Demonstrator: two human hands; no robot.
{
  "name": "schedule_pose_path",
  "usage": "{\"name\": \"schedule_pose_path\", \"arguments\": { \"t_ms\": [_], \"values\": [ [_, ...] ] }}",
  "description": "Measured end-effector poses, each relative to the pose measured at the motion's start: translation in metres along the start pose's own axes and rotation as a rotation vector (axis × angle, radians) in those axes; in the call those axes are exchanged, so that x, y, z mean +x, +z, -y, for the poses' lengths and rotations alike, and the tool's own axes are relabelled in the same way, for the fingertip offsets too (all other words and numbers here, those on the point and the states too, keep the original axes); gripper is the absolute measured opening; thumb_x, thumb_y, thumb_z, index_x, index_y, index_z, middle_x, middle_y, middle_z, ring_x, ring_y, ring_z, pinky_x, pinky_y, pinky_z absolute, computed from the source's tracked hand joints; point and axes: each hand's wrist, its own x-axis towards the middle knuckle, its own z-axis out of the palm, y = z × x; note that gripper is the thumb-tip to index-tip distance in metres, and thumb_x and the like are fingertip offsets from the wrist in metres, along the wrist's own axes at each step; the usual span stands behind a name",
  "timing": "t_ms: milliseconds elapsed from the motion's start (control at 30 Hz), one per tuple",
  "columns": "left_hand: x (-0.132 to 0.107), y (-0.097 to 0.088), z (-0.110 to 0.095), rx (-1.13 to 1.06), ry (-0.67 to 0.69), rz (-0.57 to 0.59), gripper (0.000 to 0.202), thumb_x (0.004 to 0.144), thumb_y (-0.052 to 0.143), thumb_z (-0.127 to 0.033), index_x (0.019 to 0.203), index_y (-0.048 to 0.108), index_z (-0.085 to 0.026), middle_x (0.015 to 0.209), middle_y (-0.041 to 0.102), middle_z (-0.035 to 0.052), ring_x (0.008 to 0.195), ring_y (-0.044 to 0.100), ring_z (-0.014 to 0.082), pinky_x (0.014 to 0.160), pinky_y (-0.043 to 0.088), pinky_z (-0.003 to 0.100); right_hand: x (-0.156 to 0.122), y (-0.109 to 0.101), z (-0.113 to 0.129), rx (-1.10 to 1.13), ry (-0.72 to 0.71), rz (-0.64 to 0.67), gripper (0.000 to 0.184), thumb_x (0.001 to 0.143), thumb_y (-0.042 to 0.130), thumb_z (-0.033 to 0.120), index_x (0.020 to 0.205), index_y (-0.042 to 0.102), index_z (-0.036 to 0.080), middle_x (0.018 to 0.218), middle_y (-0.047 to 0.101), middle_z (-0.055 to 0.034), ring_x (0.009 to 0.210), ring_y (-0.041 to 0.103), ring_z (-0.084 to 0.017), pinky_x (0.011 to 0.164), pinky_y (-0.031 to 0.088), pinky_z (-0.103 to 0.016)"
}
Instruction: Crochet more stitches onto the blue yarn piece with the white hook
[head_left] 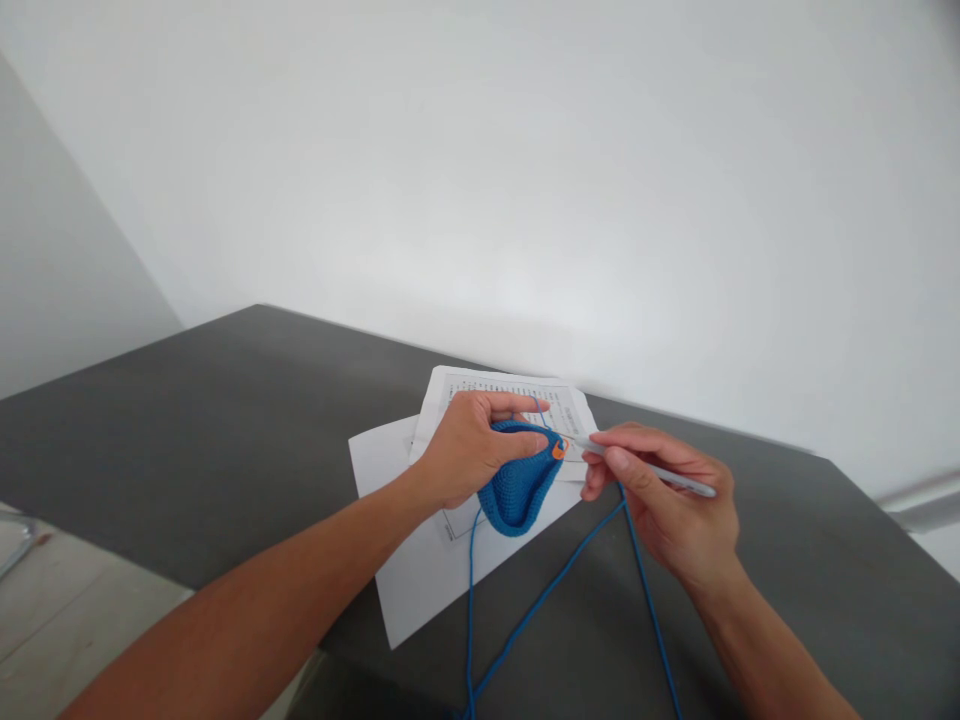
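The left hand (466, 445) pinches the rim of a blue yarn pouch (514, 495) between thumb and fingers, with a strand of yarn (555, 585) over its extended index finger. The right hand (675, 500) grips the grey handle of a hook (688, 484), its tip at the rim just beside an orange clip (559, 450). Below the hands lie a printed sheet (433, 398) and white paper (409, 590), overlapping on a dark table (202, 440) that stands by a white wall (525, 180).
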Motion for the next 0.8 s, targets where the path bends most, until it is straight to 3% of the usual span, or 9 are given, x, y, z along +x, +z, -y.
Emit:
{"name": "schedule_pose_path", "arguments": {
  "t_ms": [233,567,800],
  "values": [
    [0.0006,0.0000,0.0012,-0.085,0.035,0.007,0.044,0.065,0.088,-0.020,0.108,0.081,-0.013,0.097,0.083,0.0082,0.082,0.074,0.0174,0.073,0.056,0.026,-0.0017,-0.0019,-0.0008,-0.029,-0.017,0.000,0.012,0.092,0.078,0.023,0.101,0.084,0.026,0.082,0.077,-0.0033,0.058,0.074,-0.016,0.056,0.064,-0.029],
    [-0.0001,0.0001,-0.0008,0.031,0.084,-0.032,0.047,0.071,0.085,-0.025,0.115,0.079,-0.012,0.093,0.084,0.0094,0.072,0.073,0.0165,0.063,0.052,0.024,-0.0008,0.0048,0.0038,-0.070,-0.065,-0.026,0.011,0.091,0.077,0.021,0.099,0.084,0.025,0.073,0.075,-0.0016,0.056,0.072,-0.014,0.058,0.060,-0.026],
    [0.0006,-0.0002,0.0009,0.076,0.104,-0.045,0.048,0.072,0.083,-0.026,0.117,0.078,-0.011,0.094,0.084,0.0112,0.077,0.076,0.0216,0.068,0.056,0.028,-0.0008,0.0056,0.0041,-0.075,-0.071,-0.038,0.011,0.091,0.077,0.023,0.099,0.084,0.026,0.072,0.075,-0.0018,0.055,0.071,-0.015,0.057,0.059,-0.027]
  ]
}}
